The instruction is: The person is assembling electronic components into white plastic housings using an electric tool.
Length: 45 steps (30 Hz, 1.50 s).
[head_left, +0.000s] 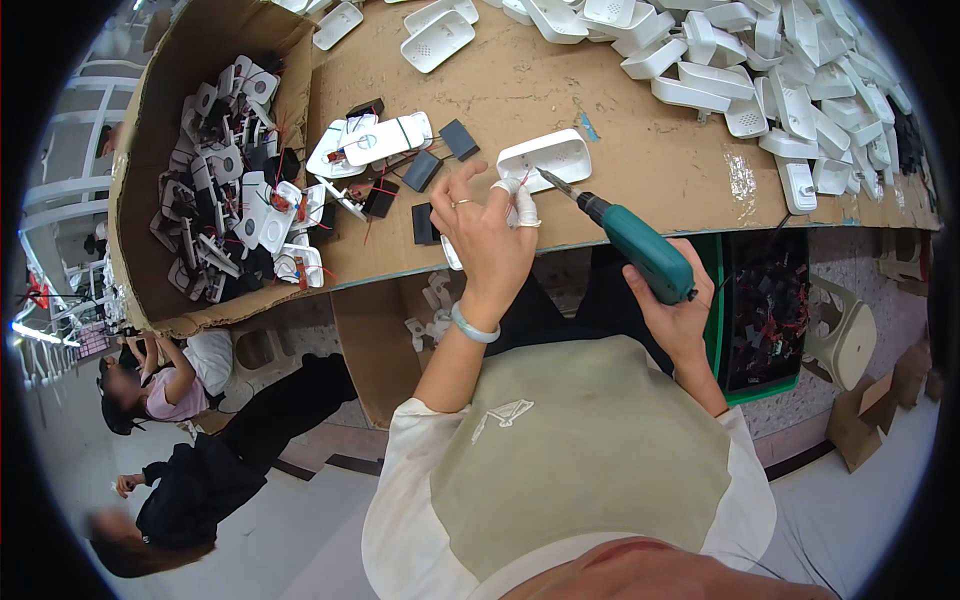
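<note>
Currently, green pwr driver (648, 252) is gripped by R hand (675, 305), near-R of white hsg (555, 155), tip over it; L hand (487, 240) is held bent at hsg's near-L corner, grip unclear.

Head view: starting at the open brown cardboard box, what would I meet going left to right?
Open brown cardboard box → oblong white plastic cover → the person's left hand → green-and-black handheld tool with a pointed metal tip, held in the right hand → green-rimmed black crate → beige plastic stool.
</note>
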Available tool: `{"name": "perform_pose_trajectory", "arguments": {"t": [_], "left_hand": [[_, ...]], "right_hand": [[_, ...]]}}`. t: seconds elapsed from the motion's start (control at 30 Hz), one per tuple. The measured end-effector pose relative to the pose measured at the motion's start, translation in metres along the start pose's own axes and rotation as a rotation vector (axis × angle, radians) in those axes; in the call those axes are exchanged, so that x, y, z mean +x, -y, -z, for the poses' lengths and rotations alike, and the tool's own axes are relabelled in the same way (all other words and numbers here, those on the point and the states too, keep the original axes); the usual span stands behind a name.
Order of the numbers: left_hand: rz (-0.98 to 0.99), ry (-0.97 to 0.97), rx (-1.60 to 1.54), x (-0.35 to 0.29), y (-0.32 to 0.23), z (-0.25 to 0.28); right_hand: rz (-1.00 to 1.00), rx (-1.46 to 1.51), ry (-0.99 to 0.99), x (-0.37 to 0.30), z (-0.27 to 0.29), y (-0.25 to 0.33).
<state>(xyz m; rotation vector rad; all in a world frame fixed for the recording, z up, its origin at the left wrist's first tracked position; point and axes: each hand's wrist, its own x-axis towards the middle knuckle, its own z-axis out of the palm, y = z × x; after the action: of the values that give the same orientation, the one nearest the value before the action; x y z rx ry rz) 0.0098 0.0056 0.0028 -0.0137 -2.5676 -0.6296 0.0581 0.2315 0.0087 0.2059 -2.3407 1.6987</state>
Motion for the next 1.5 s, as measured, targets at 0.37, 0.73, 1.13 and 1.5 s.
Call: {"name": "perform_pose_trajectory", "arguments": {"t": [0.37, 0.73, 1.13, 1.5], "left_hand": [[0.037, -0.026, 0.093, 0.011, -0.003, -0.004], [0.028, -0.017, 0.041, 0.009, 0.003, -0.011], [0.034, -0.024, 0.037, 0.010, 0.003, -0.012], [0.030, -0.041, 0.054, 0.010, 0.003, -0.013]], "right_hand": [[0.102, -0.050, 0.013, 0.008, -0.010, -0.006], [0.095, -0.070, 0.047, 0.012, -0.013, -0.007], [0.100, -0.084, 0.049, 0.013, -0.012, -0.004], [0.076, -0.144, 0.101, 0.015, -0.009, -0.001]]}}
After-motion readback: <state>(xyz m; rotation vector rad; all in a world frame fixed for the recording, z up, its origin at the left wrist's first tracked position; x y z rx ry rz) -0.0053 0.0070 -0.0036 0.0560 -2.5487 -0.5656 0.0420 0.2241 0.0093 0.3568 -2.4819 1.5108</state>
